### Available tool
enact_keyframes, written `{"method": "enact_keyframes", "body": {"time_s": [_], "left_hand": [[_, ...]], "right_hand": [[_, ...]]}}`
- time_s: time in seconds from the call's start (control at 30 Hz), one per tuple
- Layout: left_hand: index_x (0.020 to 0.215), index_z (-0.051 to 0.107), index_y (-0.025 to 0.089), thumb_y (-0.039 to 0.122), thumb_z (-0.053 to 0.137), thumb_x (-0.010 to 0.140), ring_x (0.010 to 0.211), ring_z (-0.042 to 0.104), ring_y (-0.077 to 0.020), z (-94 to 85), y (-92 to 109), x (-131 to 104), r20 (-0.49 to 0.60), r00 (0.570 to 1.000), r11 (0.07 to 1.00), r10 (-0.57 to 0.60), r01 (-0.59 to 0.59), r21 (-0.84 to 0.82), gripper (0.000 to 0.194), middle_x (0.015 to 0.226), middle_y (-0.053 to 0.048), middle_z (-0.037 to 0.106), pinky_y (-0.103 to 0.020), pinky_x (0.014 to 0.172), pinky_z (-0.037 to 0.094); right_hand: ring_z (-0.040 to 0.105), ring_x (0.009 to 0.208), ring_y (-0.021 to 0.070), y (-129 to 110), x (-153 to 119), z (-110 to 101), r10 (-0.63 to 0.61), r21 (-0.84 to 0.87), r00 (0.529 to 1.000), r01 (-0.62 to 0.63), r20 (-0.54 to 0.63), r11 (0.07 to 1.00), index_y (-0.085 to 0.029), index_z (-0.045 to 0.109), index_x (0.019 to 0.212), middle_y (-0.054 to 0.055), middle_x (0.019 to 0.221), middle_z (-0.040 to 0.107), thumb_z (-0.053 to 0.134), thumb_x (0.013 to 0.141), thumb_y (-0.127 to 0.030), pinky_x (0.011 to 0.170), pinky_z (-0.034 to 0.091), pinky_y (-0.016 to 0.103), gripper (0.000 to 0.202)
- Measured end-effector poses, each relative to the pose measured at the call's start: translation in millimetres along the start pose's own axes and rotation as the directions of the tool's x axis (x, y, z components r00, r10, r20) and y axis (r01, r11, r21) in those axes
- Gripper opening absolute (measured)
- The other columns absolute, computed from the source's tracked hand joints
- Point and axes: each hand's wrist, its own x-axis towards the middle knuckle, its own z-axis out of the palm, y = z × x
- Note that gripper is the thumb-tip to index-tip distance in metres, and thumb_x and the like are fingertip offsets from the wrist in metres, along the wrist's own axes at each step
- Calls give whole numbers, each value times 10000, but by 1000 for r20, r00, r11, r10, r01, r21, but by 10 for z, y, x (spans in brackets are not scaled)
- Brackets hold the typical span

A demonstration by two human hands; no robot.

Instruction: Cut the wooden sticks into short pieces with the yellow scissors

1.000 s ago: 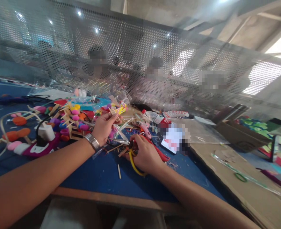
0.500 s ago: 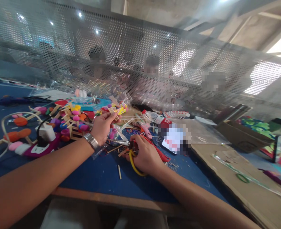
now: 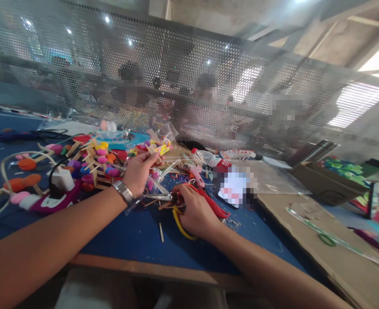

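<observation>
My left hand (image 3: 138, 171), with a metal watch at its wrist, pinches a small piece made of thin wooden sticks (image 3: 153, 151) and holds it up over the clutter. Slightly lower and to the right, my right hand (image 3: 194, 210) is closed around a pair of scissors (image 3: 159, 196) with a yellow handle. The blades point left, spread apart, below the left hand and away from the wooden piece. Under the right hand lies red material (image 3: 218, 207), and a loose wooden stick (image 3: 161, 232) rests on the table in front.
Colourful foam-like pieces and sticks (image 3: 102, 159) pile up at left, beside a purple power strip (image 3: 60, 197) with a white plug. A bottle (image 3: 213, 161), a lit phone (image 3: 233, 189) and cardboard (image 3: 302, 231) lie right. Behind stands a perforated metal screen (image 3: 176, 81), people beyond it.
The scissors have shifted slightly left and down with my right hand, and their blades look a little wider apart. My left hand stays nearly where it was.
</observation>
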Motion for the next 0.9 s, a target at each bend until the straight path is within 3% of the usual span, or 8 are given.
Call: {"method": "enact_keyframes", "body": {"time_s": [0.3,0.47,0.9], "left_hand": [[779,737,155,416,834,655,672,672,-126,-12,-15,54,-65,998,999,-19,15,-51,304,795,-66,753,-173,490,343],[767,719,160,411,843,642,671,683,-137,-27,1,75,-50,999,997,-11,7,-81,306,791,-66,751,-183,485,334],[782,723,152,379,839,657,663,682,-127,-42,5,74,-32,999,996,-24,21,-88,284,779,-62,755,-171,488,332]], "right_hand": [[627,717,175,49,-29,-84,-63,88,995,56,82,995,-206,573,1031,31,887,678,578,649,5,659,462,262,437],[627,654,170,84,-34,-116,-29,83,992,19,125,996,-219,586,1014,-4,776,696,586,690,-20,606,423,248,380],[635,699,168,110,-23,-122,-18,40,989,12,147,999,-201,618,1046,15,834,733,609,704,5,633,414,244,400]]}}
